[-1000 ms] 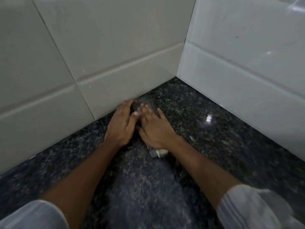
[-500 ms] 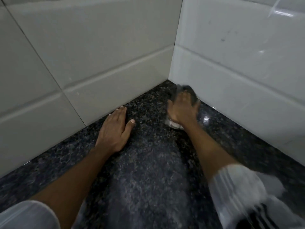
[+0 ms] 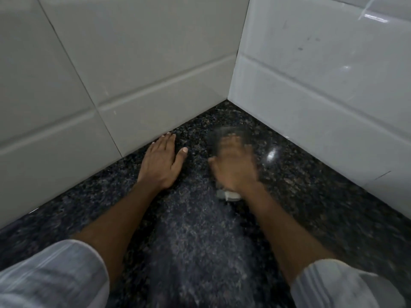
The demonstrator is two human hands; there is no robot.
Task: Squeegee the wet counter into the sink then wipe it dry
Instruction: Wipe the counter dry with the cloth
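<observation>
The dark speckled granite counter runs into a tiled corner. My left hand lies flat on it, fingers apart, fingertips close to the left wall's base. My right hand is blurred with motion and presses down on a grey cloth. A pale edge of the cloth shows under my wrist and a blurred grey part shows beyond my fingertips. The rest of the cloth is hidden beneath the hand. No squeegee or sink is in view.
White tiled walls close the counter on the left and on the right, meeting in a corner at the back. A light glare sits on the counter right of my right hand.
My right hand went with the cloth from beside the left hand to the corner by the right wall, then came back toward me and leftward. My left hand has stayed flat in place.
</observation>
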